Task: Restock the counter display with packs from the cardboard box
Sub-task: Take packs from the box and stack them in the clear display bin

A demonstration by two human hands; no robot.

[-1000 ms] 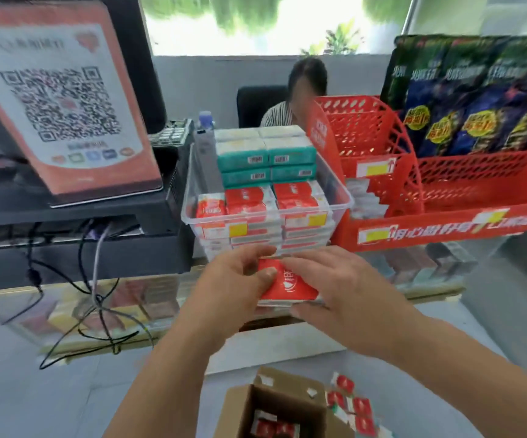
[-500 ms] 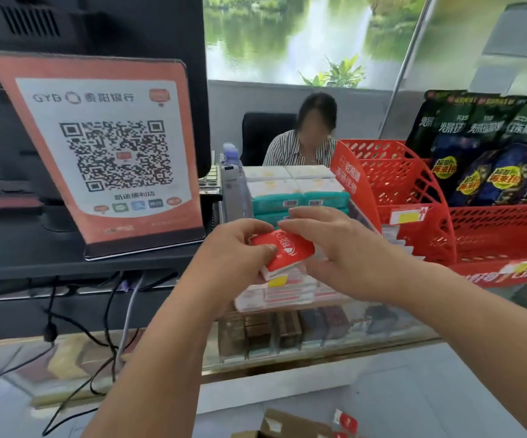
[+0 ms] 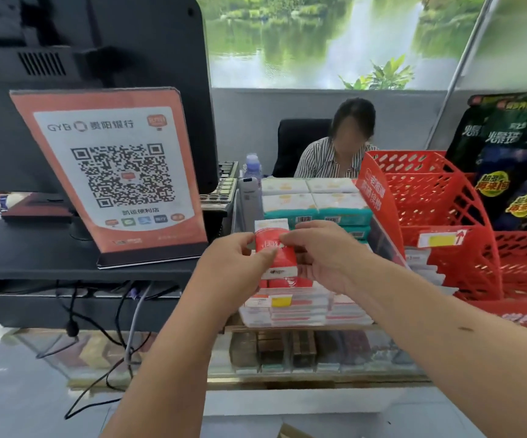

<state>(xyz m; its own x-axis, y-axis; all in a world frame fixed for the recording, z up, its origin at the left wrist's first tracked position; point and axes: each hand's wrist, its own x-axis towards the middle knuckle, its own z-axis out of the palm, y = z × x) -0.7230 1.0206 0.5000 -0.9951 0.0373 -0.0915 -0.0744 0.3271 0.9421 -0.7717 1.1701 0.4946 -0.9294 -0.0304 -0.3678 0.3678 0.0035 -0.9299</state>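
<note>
A person restocking a shop counter holds a red-and-white pack (image 3: 282,262) upright between both hands, just above the front rows of the clear display tray (image 3: 287,314). The left hand (image 3: 236,267) pinches the pack's left edge with thumb and fingers. The right hand (image 3: 325,257) curls round its right side, fingertips on the face. The pack hangs clear of the stacked red packs (image 3: 300,306) below it and is not yet seated among them.

From the pack, teal-banded tissue packs (image 3: 319,213) fill the back of the tray at twelve o'clock. A QR payment sign (image 3: 119,175) stands at nine o'clock, and a red plastic rack (image 3: 429,216) stands at three. At six o'clock, at the frame's bottom edge, a tan sliver (image 3: 290,433) may be a flap of the cardboard box. Behind the counter a person in a striped shirt (image 3: 328,159) sits at a desk.

The pack looks light and soft, its glossy wrapper likely to slip and dent under a hard squeeze. The narrow side edges seem the best place to grip it, leaving the bottom free to slide down into its row.
</note>
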